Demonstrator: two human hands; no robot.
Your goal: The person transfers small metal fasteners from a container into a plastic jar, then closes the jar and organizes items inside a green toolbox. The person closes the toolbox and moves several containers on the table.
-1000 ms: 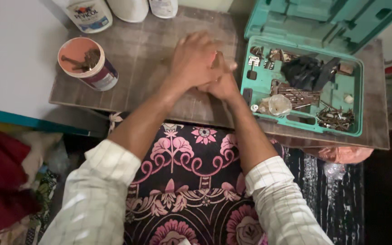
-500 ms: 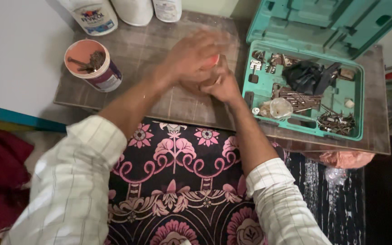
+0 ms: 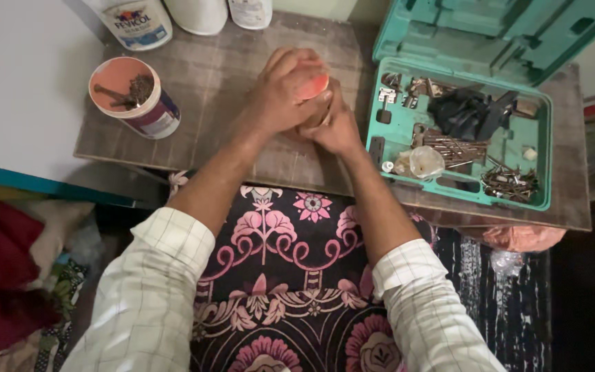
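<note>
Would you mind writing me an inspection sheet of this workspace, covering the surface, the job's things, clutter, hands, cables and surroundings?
Surface: wooden board, grey-brown, worn.
Job's things: small round container with an orange-red top, clasped between both hands above the board.
Clutter: open tin holding rusty bits at the left; three white containers along the far edge; open teal tool case at the right, with nails, small hardware and a black item.
Hands: left hand wraps over the container's top; right hand grips it from below.
Cables: nothing seen.
Surroundings: floral cloth under the arms; red fabric at the left.
</note>
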